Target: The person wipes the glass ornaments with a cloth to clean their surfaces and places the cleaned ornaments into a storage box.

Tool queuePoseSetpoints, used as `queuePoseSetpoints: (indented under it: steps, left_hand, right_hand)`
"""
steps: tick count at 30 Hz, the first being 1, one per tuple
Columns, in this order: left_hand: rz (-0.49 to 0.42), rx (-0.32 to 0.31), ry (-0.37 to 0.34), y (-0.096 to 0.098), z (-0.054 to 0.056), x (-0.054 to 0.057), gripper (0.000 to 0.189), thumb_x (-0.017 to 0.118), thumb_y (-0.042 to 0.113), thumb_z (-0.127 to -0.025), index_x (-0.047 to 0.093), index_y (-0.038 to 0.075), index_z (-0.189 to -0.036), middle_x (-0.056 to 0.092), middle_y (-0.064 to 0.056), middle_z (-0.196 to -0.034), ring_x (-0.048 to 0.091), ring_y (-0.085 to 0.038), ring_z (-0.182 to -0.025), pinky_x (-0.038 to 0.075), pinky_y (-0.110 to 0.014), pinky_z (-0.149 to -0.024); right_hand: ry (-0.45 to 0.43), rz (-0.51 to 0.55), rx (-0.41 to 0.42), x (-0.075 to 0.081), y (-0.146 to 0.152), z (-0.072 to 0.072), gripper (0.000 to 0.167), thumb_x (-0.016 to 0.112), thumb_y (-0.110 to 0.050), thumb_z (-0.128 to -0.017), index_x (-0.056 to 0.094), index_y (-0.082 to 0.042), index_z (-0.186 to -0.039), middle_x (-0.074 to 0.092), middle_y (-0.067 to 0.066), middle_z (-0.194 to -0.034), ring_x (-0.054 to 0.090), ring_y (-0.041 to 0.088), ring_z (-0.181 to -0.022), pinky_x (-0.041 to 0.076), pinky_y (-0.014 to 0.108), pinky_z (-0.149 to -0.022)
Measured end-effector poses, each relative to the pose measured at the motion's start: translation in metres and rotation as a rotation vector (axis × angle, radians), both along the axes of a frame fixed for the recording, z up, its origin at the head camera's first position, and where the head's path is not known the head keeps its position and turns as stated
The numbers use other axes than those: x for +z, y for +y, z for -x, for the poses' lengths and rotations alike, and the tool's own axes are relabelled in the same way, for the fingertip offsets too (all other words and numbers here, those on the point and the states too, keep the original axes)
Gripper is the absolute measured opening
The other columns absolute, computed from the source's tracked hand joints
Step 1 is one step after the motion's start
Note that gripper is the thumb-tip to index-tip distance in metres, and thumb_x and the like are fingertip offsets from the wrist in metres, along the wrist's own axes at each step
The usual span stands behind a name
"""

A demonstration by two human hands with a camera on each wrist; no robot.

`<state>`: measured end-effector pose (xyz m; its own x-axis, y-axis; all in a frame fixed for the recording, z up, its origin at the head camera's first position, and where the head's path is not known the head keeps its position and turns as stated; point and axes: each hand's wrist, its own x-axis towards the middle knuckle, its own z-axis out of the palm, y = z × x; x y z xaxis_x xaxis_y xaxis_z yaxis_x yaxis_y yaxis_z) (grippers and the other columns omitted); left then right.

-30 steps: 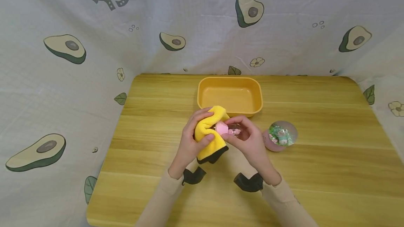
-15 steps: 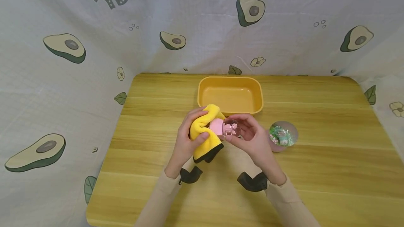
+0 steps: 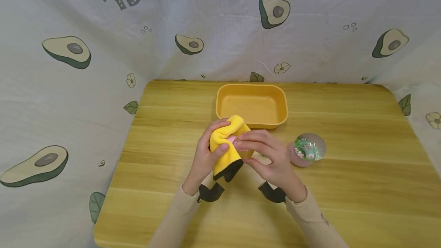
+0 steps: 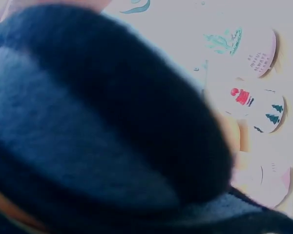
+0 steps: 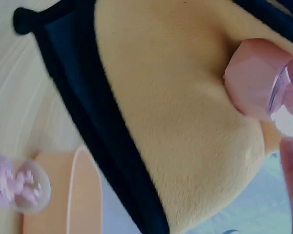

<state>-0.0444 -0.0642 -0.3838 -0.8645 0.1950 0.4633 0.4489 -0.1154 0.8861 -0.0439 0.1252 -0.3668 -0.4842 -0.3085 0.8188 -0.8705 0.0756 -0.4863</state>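
Observation:
My left hand grips a yellow cloth with a black border, bunched around the pink base of a snow globe. My right hand holds the clear dome of that snow globe, fingers laid over it and thumb beneath. Up close in the right wrist view, the faceted pink base pokes out of the cloth. A blurred dark part of the cloth fills most of the left wrist view. The globe's inner figure is hidden by fingers.
A yellow plastic bin stands just beyond the hands. To their right is a snow globe with a green scene. In the left wrist view, a white globe base with trees and a pink one stand nearby.
The snow globe's pink base and pink figure showed more plainly half a second ago. My right hand has shifted left, its fingers now across the dome; the cloth covers more of the base.

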Motion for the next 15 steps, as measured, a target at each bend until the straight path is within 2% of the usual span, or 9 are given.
queuePoseSetpoints:
  steps: [3, 5, 9, 13, 15]
  left_hand:
    - [-0.002, 0.012, 0.026, 0.001, 0.000, 0.000, 0.059, 0.059, 0.049, -0.091, 0.053, -0.001, -0.122, 0.051, -0.015, -0.131, 0.047, -0.029, -0.123, 0.044, -0.040, -0.096]
    - [0.004, 0.024, 0.055, 0.002, 0.000, 0.000, 0.056, 0.060, 0.048, -0.091, 0.054, 0.000, -0.120, 0.052, -0.015, -0.128, 0.048, -0.030, -0.120, 0.045, -0.039, -0.095]
    - [0.030, 0.048, 0.127, 0.003, 0.000, 0.001, 0.052, 0.061, 0.046, -0.091, 0.057, 0.001, -0.116, 0.055, -0.016, -0.124, 0.051, -0.032, -0.116, 0.046, -0.039, -0.093]
    - [0.078, 0.082, 0.208, 0.004, -0.001, 0.002, 0.046, 0.062, 0.044, -0.091, 0.058, 0.003, -0.112, 0.057, -0.016, -0.120, 0.054, -0.031, -0.111, 0.047, -0.039, -0.090]
    - [0.111, 0.099, 0.258, 0.004, -0.001, 0.002, 0.044, 0.062, 0.042, -0.091, 0.058, 0.004, -0.112, 0.057, -0.016, -0.119, 0.055, -0.031, -0.110, 0.048, -0.039, -0.088]
  right_hand:
    - [-0.021, 0.005, -0.042, -0.001, -0.001, -0.002, 0.036, 0.071, -0.024, -0.087, 0.066, 0.008, -0.102, 0.064, 0.021, -0.104, 0.059, 0.023, -0.104, 0.046, 0.026, -0.092]
    - [-0.110, 0.037, -0.072, -0.001, -0.001, -0.005, 0.043, 0.072, -0.027, -0.085, 0.065, 0.011, -0.104, 0.063, 0.023, -0.104, 0.060, 0.019, -0.103, 0.048, 0.024, -0.089]
    - [-0.360, 0.147, -0.078, -0.002, -0.004, -0.012, 0.046, 0.077, -0.020, -0.080, 0.062, 0.014, -0.107, 0.064, 0.018, -0.104, 0.062, 0.015, -0.096, 0.052, 0.025, -0.081]
    - [-0.644, 0.261, -0.060, -0.001, -0.007, -0.018, 0.035, 0.076, 0.005, -0.077, 0.060, 0.016, -0.106, 0.065, 0.008, -0.102, 0.063, 0.014, -0.087, 0.054, 0.025, -0.074]
    - [-0.782, 0.309, -0.052, 0.001, -0.008, -0.019, 0.027, 0.071, 0.011, -0.078, 0.063, 0.011, -0.104, 0.066, 0.007, -0.098, 0.064, 0.014, -0.084, 0.055, 0.026, -0.071]
